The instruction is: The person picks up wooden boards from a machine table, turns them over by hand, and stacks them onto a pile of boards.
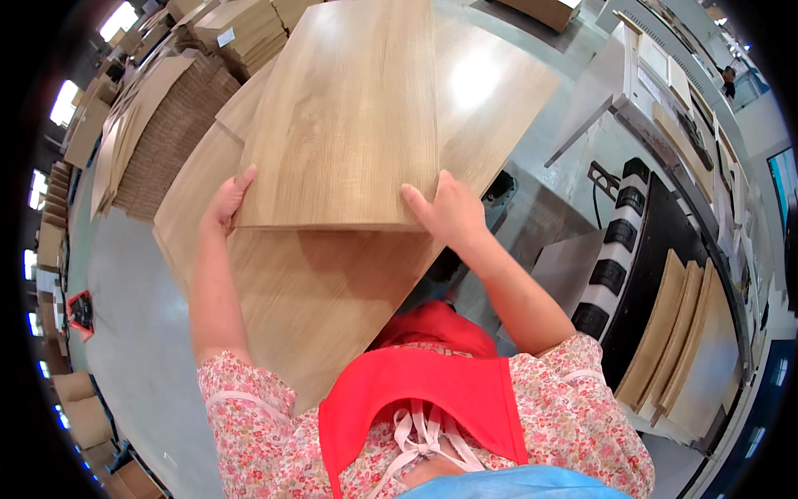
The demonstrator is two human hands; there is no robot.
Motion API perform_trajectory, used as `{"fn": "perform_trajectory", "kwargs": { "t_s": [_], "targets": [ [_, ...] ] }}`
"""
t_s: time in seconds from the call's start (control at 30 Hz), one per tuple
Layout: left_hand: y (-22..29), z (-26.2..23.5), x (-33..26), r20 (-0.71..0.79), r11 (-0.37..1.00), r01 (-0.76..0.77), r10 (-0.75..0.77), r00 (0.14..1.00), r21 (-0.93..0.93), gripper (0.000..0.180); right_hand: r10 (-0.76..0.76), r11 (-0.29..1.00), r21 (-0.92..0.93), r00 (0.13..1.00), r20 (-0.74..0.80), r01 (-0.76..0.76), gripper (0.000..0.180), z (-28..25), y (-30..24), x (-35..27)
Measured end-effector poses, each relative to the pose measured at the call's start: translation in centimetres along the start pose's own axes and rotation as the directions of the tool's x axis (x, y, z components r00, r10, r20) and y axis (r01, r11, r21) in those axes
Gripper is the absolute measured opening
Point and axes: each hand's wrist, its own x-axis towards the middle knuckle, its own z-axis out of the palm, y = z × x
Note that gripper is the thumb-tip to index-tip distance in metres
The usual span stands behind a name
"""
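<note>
A long wood-grain panel (349, 116) is held up by its two long sides, near its close end. My left hand (229, 200) grips its left edge, thumb on top and the other fingers mostly hidden beneath. At the right near corner, my right hand (449, 212) is closed on the opposite edge, its thumb lying on the upper face. Under it lie larger wood-grain boards (316, 291) of the same light brown. The near end of the held panel casts a shadow on them; whether its far end rests on them, I cannot tell.
Stacks of flat cardboard (166, 125) stand at the far left. On the right, a black-topped bench (640, 266) with a black-and-white striped edge carries several upright boards (673, 333). Beyond it is a white machine table (623, 83). A red-and-black object (81, 314) sits on the grey floor (133, 283).
</note>
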Motion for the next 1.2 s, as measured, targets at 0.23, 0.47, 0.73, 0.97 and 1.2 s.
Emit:
{"fn": "perform_trajectory", "kwargs": {
  "t_s": [0.23, 0.47, 0.73, 0.97, 1.2],
  "targets": [
    [0.7, 0.5, -0.6, -0.034, 0.992, 0.04, -0.037, 0.999, 0.117, 0.067, 0.085, 0.993, 0.089, 0.996, -0.026, -0.083, 0.088, 1.0, -0.4, 0.9],
    [-0.7, -0.1, -0.3, 0.072, 0.999, 0.044, -0.044, 0.996, 0.002, 0.065, 0.053, 0.986, 0.159, 0.997, -0.047, -0.045, 0.092, 1.5, 0.5, 0.4],
    [-2.2, 2.4, -3.0, 0.079, 0.999, 0.031, -0.028, 0.997, -0.037, 0.069, 0.047, 0.978, 0.207, 0.997, -0.057, -0.035, 0.09, 0.7, 3.4, -1.2],
    [-4.7, 4.1, -8.8, -0.046, 0.995, 0.043, -0.039, 0.998, 0.085, 0.068, 0.016, 0.98, 0.198, 0.999, -0.034, -0.009, 0.078, -1.0, 4.3, -5.7],
    [-7.6, 9.8, -15.2, -0.089, 0.999, 0.026, -0.024, 0.996, 0.024, 0.068, 0.016, 0.985, 0.174, 1.0, 0.025, -0.02, 0.082, -3.5, 8.3, -10.7]
  ]
}}
